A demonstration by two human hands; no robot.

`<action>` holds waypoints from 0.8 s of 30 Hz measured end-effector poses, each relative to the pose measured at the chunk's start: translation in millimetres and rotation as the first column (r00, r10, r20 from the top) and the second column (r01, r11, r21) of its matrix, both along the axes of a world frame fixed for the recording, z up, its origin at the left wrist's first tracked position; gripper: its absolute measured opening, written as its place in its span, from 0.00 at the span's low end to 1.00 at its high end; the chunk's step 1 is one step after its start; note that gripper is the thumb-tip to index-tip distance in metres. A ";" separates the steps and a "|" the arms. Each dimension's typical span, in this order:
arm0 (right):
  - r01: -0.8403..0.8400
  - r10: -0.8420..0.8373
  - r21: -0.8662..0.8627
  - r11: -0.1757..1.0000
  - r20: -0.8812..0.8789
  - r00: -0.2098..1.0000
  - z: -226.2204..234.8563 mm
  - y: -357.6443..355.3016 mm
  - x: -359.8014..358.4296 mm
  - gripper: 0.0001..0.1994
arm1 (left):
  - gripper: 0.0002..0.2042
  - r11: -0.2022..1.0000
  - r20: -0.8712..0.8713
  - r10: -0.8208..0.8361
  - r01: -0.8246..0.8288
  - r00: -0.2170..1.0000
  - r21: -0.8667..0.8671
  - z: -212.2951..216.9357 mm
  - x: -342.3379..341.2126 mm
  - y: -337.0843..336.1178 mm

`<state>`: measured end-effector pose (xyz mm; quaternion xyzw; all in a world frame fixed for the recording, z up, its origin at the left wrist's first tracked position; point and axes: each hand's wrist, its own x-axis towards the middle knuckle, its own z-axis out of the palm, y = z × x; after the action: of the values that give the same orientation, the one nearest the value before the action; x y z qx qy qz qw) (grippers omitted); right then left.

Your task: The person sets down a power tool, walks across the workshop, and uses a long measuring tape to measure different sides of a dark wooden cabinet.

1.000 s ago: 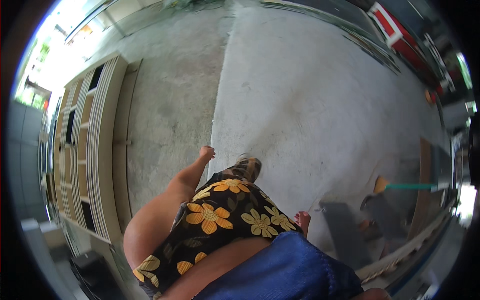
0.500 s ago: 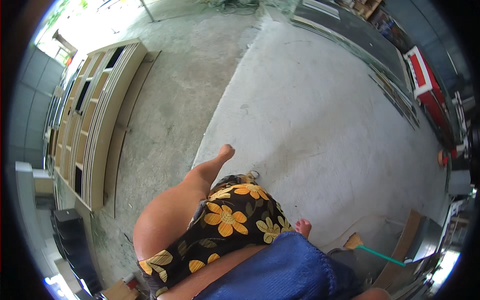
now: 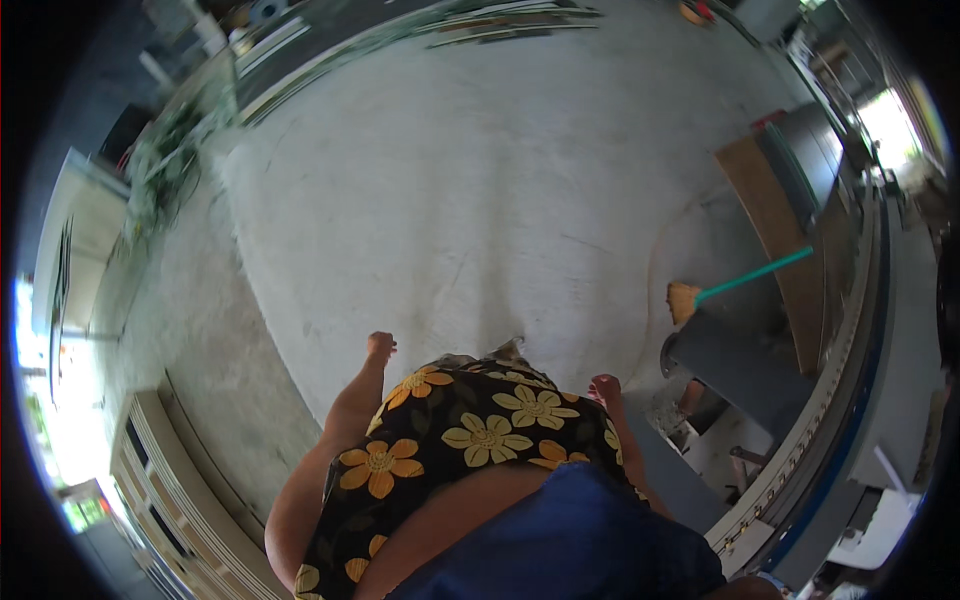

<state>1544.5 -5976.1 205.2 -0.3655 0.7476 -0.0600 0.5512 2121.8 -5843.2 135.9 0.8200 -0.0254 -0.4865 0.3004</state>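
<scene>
At nine o'clock the pale shelving unit (image 3: 150, 480) that ran up your left a second ago now sits low by the rim: you have turned. Your left hand (image 3: 380, 346) hangs loose and half open, holding nothing, over the concrete floor (image 3: 450, 200). Your right hand (image 3: 604, 388) is empty too, fingers lightly curled. At three o'clock the broom (image 3: 735, 285) with the green handle, nearest that hand, leans against a dark cabinet (image 3: 740, 365), closer than before.
</scene>
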 end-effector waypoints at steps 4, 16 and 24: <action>0.139 -0.130 0.076 0.987 -0.105 0.986 -4.2 -61.8 -67.7 0.06 | 0.08 0.998 -0.055 -0.055 0.054 0.997 -0.029 37.1 -48.0 -98.9; 0.015 -0.015 -0.022 1.000 -0.012 1.000 17.7 -295.2 -41.5 0.07 | 0.09 0.692 0.210 -0.722 0.689 0.659 0.217 -10.5 -38.0 -290.4; 0.014 -0.013 0.044 0.999 -0.031 0.999 21.8 -447.7 -60.8 0.08 | 0.10 0.291 0.514 -0.857 0.868 0.049 0.403 -14.8 2.1 -463.7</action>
<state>1483.8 -6423.8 227.1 -0.3491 0.7597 -0.0414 0.5471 2123.9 -6306.9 121.1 0.7458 -0.6149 -0.2454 -0.0744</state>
